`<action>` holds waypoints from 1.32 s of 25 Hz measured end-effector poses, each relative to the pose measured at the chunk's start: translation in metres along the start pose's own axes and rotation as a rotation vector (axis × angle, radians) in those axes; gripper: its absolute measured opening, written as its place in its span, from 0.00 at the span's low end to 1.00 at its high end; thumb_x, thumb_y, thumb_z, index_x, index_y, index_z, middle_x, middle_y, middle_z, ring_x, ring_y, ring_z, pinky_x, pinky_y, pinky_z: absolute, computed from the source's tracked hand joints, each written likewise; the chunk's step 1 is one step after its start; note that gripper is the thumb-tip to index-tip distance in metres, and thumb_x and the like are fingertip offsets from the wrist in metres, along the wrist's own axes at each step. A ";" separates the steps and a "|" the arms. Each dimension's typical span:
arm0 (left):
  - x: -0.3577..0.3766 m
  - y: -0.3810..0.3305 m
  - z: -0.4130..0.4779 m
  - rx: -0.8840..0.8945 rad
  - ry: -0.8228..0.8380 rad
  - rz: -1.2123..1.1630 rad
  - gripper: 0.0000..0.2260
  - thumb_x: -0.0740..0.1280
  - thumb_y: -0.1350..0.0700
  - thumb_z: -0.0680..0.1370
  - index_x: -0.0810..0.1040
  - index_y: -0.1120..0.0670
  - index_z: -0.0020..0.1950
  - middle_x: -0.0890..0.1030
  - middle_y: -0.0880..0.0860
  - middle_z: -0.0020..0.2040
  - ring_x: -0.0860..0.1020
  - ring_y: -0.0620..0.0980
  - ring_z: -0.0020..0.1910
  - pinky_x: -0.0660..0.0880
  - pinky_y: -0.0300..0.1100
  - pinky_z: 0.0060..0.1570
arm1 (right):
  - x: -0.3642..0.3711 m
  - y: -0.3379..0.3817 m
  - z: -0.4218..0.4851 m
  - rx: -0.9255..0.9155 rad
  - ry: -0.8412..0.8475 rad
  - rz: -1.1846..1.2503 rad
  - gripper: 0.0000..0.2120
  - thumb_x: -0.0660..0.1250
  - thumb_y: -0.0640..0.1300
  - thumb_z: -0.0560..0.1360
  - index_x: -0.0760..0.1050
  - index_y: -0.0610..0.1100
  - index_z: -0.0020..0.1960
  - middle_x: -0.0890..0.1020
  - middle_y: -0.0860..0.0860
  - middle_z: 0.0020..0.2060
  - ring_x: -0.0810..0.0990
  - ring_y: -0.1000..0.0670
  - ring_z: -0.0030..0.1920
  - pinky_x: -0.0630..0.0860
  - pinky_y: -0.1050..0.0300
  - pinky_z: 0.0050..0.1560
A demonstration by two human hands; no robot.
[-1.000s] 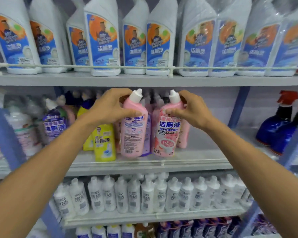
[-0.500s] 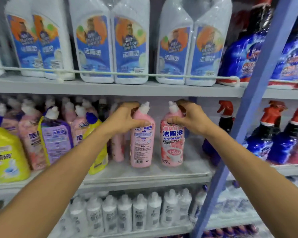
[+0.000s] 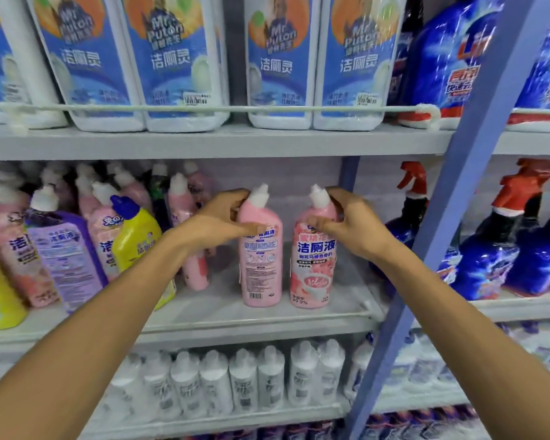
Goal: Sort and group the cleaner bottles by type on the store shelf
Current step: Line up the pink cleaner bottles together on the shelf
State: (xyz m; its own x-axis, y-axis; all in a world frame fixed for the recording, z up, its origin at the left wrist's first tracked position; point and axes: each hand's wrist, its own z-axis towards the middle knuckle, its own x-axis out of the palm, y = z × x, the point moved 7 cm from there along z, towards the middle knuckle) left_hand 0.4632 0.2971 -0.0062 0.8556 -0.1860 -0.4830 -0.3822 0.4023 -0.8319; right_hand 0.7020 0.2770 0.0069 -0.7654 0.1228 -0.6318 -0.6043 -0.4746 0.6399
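Two pink cleaner bottles with white caps stand upright side by side on the middle shelf point(image 3: 223, 315). My left hand point(image 3: 218, 217) grips the neck of the left pink bottle point(image 3: 261, 268), whose back label faces me. My right hand point(image 3: 350, 222) wraps the neck of the right pink bottle point(image 3: 311, 271), front label showing. To the left stand a leaning yellow bottle with a blue cap point(image 3: 134, 239), a purple bottle point(image 3: 64, 255) and more pink bottles point(image 3: 13, 258).
A blue shelf upright point(image 3: 458, 198) runs diagonally just right of my right hand. Beyond it stand blue spray bottles with red triggers point(image 3: 496, 255). Large white bottles point(image 3: 172, 65) fill the top shelf behind a rail. Small white bottles point(image 3: 245, 379) line the lower shelf.
The two pink bottles have shifted right along the middle shelf, away from the mixed group toward the blue upright. Both hands stay on their necks. The view has panned right and moved closer.
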 end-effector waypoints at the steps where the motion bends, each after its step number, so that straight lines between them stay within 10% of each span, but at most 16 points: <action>1: 0.000 0.001 0.001 0.007 -0.006 0.006 0.16 0.79 0.61 0.72 0.78 0.52 0.55 0.86 0.53 0.52 0.82 0.49 0.51 0.83 0.45 0.49 | 0.000 0.000 0.000 0.002 0.006 0.012 0.26 0.77 0.48 0.73 0.74 0.43 0.67 0.84 0.48 0.52 0.84 0.49 0.50 0.83 0.47 0.53; 7: -0.011 0.006 0.003 -0.131 -0.398 0.458 0.28 0.76 0.31 0.61 0.66 0.47 0.44 0.78 0.45 0.38 0.77 0.45 0.34 0.68 0.42 0.28 | -0.001 -0.006 0.005 0.018 0.012 0.014 0.26 0.77 0.50 0.74 0.74 0.44 0.68 0.84 0.49 0.54 0.84 0.50 0.52 0.82 0.56 0.53; 9: -0.007 0.016 0.006 -0.096 -0.146 0.136 0.25 0.78 0.37 0.65 0.70 0.40 0.54 0.83 0.44 0.47 0.82 0.41 0.38 0.74 0.39 0.26 | 0.000 -0.008 0.007 0.011 0.009 0.015 0.27 0.76 0.51 0.73 0.74 0.44 0.68 0.84 0.50 0.54 0.84 0.52 0.52 0.81 0.65 0.49; 12: -0.007 0.019 0.002 -0.035 0.185 -0.128 0.26 0.78 0.51 0.72 0.74 0.45 0.67 0.83 0.46 0.61 0.83 0.45 0.59 0.84 0.51 0.51 | 0.001 -0.013 0.010 0.016 -0.014 0.064 0.26 0.77 0.50 0.74 0.74 0.44 0.68 0.85 0.49 0.54 0.84 0.51 0.53 0.82 0.60 0.52; 19: 0.003 0.024 0.014 -0.057 -0.316 0.235 0.35 0.80 0.31 0.56 0.71 0.47 0.53 0.78 0.49 0.52 0.79 0.46 0.47 0.75 0.41 0.38 | 0.011 -0.017 0.018 0.033 -0.041 0.099 0.29 0.78 0.53 0.72 0.73 0.49 0.69 0.83 0.58 0.53 0.83 0.60 0.52 0.82 0.65 0.49; 24: 0.009 0.055 0.009 -0.056 0.106 -0.034 0.37 0.84 0.50 0.64 0.70 0.42 0.68 0.83 0.43 0.59 0.83 0.44 0.58 0.80 0.51 0.61 | 0.027 -0.043 0.001 0.156 -0.044 0.248 0.34 0.77 0.61 0.65 0.72 0.50 0.66 0.85 0.55 0.52 0.85 0.57 0.51 0.85 0.55 0.50; 29: 0.023 0.050 0.013 -0.052 -0.245 0.140 0.36 0.84 0.49 0.62 0.68 0.39 0.63 0.84 0.41 0.53 0.83 0.41 0.50 0.82 0.44 0.48 | 0.039 -0.048 0.002 0.195 -0.096 0.274 0.28 0.76 0.61 0.67 0.72 0.51 0.61 0.85 0.57 0.50 0.85 0.61 0.50 0.84 0.59 0.47; 33: 0.030 0.079 0.013 -0.098 -0.216 -0.007 0.39 0.85 0.53 0.62 0.68 0.43 0.68 0.83 0.42 0.57 0.82 0.41 0.54 0.81 0.45 0.50 | 0.048 -0.058 -0.010 0.235 -0.089 0.233 0.30 0.80 0.54 0.68 0.69 0.53 0.65 0.83 0.63 0.49 0.83 0.64 0.50 0.83 0.63 0.49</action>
State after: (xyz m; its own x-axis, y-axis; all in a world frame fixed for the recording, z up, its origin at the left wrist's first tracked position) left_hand 0.4628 0.3350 -0.0831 0.9089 0.0117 -0.4168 -0.3995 0.3106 -0.8625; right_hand 0.7027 0.3015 -0.0644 -0.8990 0.1153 -0.4226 -0.4374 -0.2866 0.8524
